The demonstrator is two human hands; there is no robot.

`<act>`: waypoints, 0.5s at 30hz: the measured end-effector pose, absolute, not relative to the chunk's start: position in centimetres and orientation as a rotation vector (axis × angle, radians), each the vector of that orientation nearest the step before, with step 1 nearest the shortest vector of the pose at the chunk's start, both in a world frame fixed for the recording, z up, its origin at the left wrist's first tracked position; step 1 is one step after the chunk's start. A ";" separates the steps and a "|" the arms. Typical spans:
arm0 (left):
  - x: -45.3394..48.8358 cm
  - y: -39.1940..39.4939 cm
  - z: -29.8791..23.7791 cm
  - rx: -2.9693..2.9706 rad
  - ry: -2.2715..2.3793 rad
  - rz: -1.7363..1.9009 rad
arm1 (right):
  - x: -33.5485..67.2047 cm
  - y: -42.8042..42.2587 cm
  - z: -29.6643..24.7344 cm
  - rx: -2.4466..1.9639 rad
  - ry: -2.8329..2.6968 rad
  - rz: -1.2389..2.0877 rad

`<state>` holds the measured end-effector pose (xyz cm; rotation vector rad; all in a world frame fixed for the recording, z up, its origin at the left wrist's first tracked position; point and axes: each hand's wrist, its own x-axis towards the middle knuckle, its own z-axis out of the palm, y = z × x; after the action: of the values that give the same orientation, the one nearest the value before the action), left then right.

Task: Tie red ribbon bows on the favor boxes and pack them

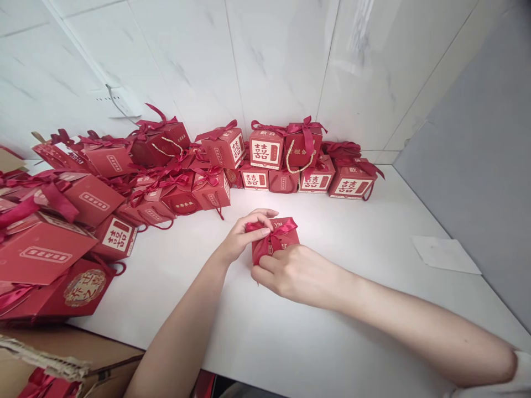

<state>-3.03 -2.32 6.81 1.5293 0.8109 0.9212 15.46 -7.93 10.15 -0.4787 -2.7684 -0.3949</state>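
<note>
A small red gift box (290,239) sits on the white table in front of me, with a dark red satin ribbon (285,228) tied in a bow across its top. My left hand (246,235) comes in from the left; its thumb and forefinger pinch the bow's left loop close to the knot. My right hand (286,271) lies over the near side of the box, fingers curled around the ribbon's lower end, which they mostly hide. The front face of the box is covered by this hand.
Similar red boxes with bows line the wall, including a stacked row (265,149) at the back and a heap (45,243) on the left. A white paper (446,254) lies at right. An open cardboard carton (103,354) stands at the lower left, below the table edge.
</note>
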 end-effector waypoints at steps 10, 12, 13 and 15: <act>-3.6 -1.8 6.9 1.646 0.890 0.800 | 16.3 -8.2 11.6 -0.546 -2.930 -0.056; -3.7 -1.8 7.0 1.681 0.902 0.783 | 16.5 -8.2 11.8 -0.596 -2.962 0.044; -3.7 -1.9 7.1 1.689 0.908 0.775 | 16.5 -8.2 11.8 -0.617 -2.968 0.100; -3.6 -2.0 7.2 1.685 0.918 0.764 | 16.6 -8.1 11.8 -0.653 -2.969 0.198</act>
<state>-3.57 -1.99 7.17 1.6847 0.9179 0.7641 16.62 -8.13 11.81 -0.6528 -2.9692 0.1980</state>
